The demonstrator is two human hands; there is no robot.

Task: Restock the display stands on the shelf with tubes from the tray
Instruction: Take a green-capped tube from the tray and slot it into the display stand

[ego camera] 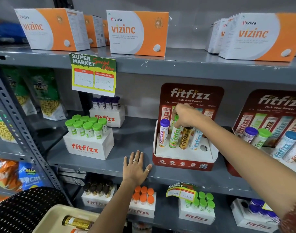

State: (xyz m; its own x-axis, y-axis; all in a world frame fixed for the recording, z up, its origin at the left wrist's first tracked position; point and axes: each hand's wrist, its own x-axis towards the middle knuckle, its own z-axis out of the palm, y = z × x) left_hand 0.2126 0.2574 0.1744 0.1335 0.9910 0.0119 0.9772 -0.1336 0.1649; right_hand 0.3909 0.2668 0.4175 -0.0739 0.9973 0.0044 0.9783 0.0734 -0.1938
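A grey metal shelf [137, 137] carries a red fitfizz display stand [186, 155], which serves as the landmark. Just left of the stand a bare strip of shelf runs to the front edge, where the left hand [137, 167] lies flat, fingers spread, holding nothing, its thumb nearly touching the stand's corner. Further left sits a white box of green-capped tubes [88, 140]. Above the stand's sockets the right hand [187, 116] is closed over the cap of the green tube [175, 137], standing between a purple-capped tube [163, 133] and a gold tube [186, 137]. Well below and left of the stand, the beige tray [59, 219] holds another gold tube [78, 222].
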